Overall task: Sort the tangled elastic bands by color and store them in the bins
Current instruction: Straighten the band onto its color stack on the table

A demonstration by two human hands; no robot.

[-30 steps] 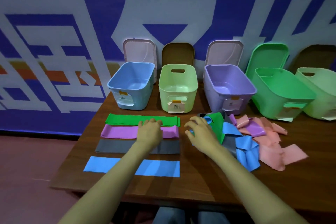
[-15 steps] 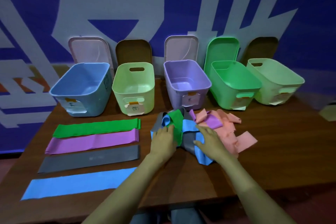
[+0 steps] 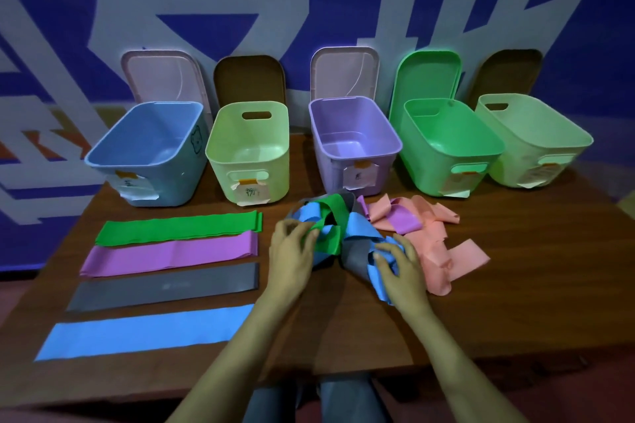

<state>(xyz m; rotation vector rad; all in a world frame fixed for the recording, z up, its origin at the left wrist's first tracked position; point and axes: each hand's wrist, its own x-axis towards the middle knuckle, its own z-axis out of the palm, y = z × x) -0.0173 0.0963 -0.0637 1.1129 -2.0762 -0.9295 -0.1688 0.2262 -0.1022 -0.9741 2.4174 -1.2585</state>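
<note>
The left fingers pinch a green band. The right fingers pinch a blue band. The tangle lies on the surface near the purple bin. It is best to pull slowly, one band at a time.

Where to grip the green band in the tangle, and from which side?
Probably its raised loop at the tangle's far end, pinched from above. There the green band arches clear on top; nearer the left hand, a blue band and a grey band crowd it.
</note>
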